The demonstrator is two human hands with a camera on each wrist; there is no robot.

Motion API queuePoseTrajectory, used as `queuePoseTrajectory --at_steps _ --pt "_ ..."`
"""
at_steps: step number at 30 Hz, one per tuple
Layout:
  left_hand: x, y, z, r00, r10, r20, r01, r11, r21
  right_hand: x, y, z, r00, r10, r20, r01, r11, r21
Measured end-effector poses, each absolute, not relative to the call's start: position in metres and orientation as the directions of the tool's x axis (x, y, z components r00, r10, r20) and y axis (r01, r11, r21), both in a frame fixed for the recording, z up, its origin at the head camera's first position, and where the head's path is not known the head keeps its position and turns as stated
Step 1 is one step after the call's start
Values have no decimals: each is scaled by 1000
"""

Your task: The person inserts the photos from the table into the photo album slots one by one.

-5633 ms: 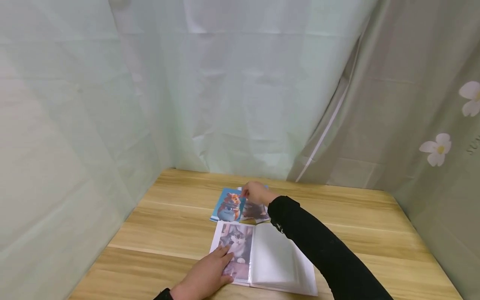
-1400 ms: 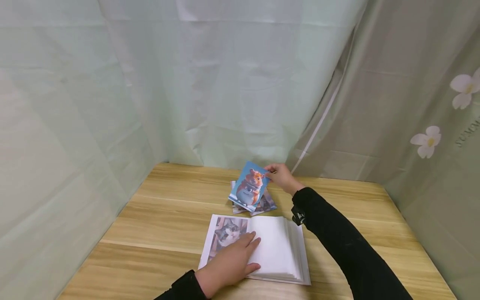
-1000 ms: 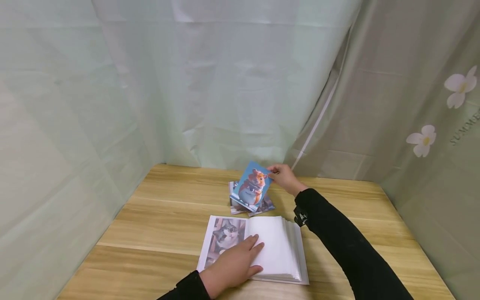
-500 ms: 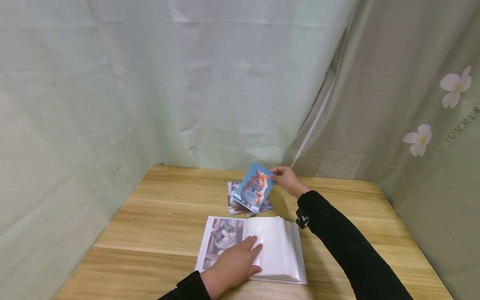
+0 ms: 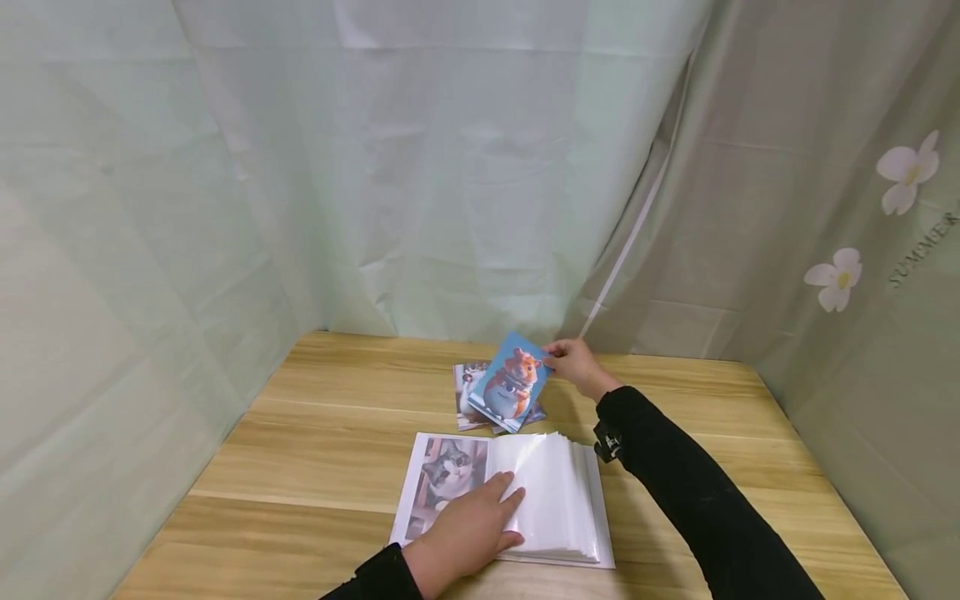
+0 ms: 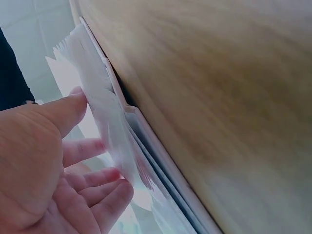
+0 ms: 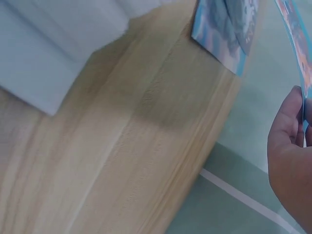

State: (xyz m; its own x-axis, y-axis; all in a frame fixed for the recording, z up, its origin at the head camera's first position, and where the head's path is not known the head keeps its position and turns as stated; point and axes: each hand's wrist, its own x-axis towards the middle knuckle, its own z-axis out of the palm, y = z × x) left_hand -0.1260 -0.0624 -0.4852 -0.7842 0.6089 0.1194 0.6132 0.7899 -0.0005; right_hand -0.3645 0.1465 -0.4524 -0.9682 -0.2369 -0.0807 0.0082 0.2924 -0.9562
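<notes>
An open photo album [image 5: 543, 492] lies at the front of the table, its left page showing a grey-and-white cat photo [image 5: 448, 471]. My left hand [image 5: 468, 525] rests across the middle of it with relaxed fingers, covering part of the cat photo. In the left wrist view, the fingertips [image 6: 113, 174] touch the clear sleeve pages [image 6: 105, 105]. Behind the album, my right hand [image 5: 579, 367] pinches a blue hamster picture card [image 5: 508, 387] by its right edge. The card tilts above a few other picture cards [image 5: 465, 408], partly hiding them. In the right wrist view, that card [image 7: 298, 44] appears nearly edge-on.
The wooden table [image 5: 300, 450] extends to both sides of the album. Pale curtains [image 5: 465, 183] stand behind the table's far edge, and a grey one with white flowers [image 5: 834, 279] hangs on the right.
The hamster card lay flat behind the album before; my right hand now holds it raised, lowered slightly in the last second. My left hand has shifted from the cat photo toward the right page.
</notes>
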Motion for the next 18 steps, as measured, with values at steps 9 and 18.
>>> queuePoseTrajectory --at_steps 9,18 --pt "-126 -62 -487 -787 605 126 610 793 4 -362 160 -460 -949 -294 -115 21 306 -952" --pt "-125 -61 -489 -792 600 115 605 796 16 -358 178 -454 -936 -327 -130 -2 374 -927"
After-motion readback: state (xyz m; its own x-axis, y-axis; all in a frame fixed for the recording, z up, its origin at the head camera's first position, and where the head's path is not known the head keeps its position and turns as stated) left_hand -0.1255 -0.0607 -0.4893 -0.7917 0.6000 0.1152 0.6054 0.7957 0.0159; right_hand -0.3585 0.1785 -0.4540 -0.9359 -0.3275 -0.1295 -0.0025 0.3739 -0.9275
